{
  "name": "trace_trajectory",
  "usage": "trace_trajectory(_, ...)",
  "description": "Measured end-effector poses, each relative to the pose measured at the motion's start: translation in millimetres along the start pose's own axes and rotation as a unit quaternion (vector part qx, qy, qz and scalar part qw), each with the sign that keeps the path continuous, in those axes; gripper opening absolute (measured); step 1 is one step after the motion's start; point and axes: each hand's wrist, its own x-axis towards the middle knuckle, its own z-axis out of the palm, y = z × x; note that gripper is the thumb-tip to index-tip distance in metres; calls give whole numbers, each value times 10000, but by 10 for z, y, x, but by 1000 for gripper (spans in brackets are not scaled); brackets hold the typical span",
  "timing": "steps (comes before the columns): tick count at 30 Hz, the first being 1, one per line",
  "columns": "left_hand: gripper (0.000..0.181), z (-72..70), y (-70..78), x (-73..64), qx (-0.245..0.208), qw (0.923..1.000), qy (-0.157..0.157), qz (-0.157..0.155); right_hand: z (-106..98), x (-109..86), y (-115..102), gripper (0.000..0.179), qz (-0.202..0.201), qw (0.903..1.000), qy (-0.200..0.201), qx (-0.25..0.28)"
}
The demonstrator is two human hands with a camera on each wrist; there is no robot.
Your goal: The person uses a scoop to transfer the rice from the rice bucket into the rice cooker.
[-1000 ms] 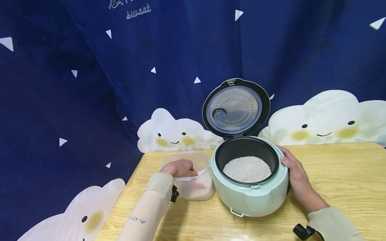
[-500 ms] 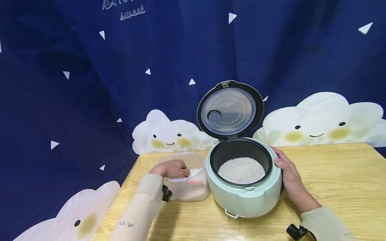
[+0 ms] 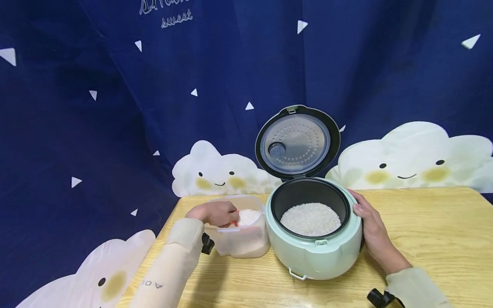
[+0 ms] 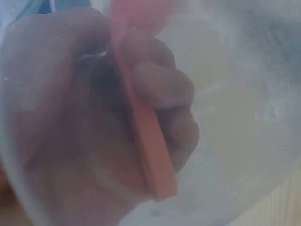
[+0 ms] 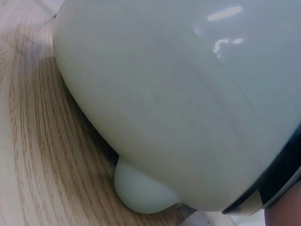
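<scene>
My left hand [image 3: 216,213] reaches over the rim into a translucent plastic container [image 3: 242,247] of rice [image 3: 249,217]. Its curled fingers grip the handle of a red scoop [image 4: 153,150], seen through the cloudy wall in the left wrist view; the scoop's head is blurred. Right beside the container stands a pale green rice cooker [image 3: 316,259] with white rice [image 3: 311,219] in its dark inner pot. My right hand [image 3: 374,229] rests against the cooker's right side, thumb at the rim; its other fingers are partly hidden.
The cooker's lid [image 3: 298,141] stands raised at the back. A light wood table [image 3: 431,231] extends to the right, and its left edge runs near my left arm. Behind the table hangs a dark blue curtain [image 3: 223,55] with printed clouds.
My left hand has shifted a little left within the container, and more of the rice and the red scoop shows. The right hand stays on the cooker. The head view has shifted slightly.
</scene>
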Motion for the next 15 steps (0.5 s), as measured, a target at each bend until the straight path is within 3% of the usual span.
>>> trace_trajectory(15, 32, -152, -9, -152, -679, 9976, 66, 129, -11, 0, 9, 49, 1, 10000, -78, -53)
